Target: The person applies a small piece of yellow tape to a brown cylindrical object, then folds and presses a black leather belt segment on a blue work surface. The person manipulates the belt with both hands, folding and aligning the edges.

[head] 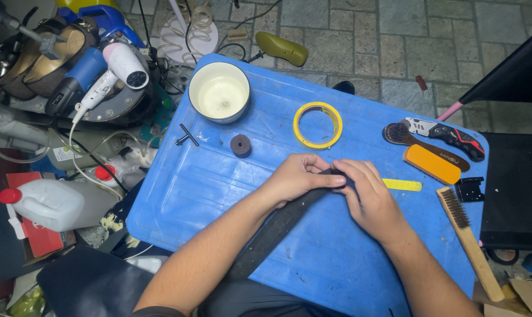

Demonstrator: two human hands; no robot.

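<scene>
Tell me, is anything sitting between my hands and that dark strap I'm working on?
Nothing visible. Both the left hand and the right hand already grip the dark strap directly at its end, over the blue table.

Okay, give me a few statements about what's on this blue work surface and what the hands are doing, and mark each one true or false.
1. Both hands grip one end of the dark strap. True: the left hand and the right hand meet on it.
2. The roll of yellow tape lies inside the white bowl. False: it lies on the blue tray, beside the bowl.
3. The wire brush lies by the tray's right edge. True.
4. The right hand holds the utility knife. False: the knife lies untouched.
</scene>
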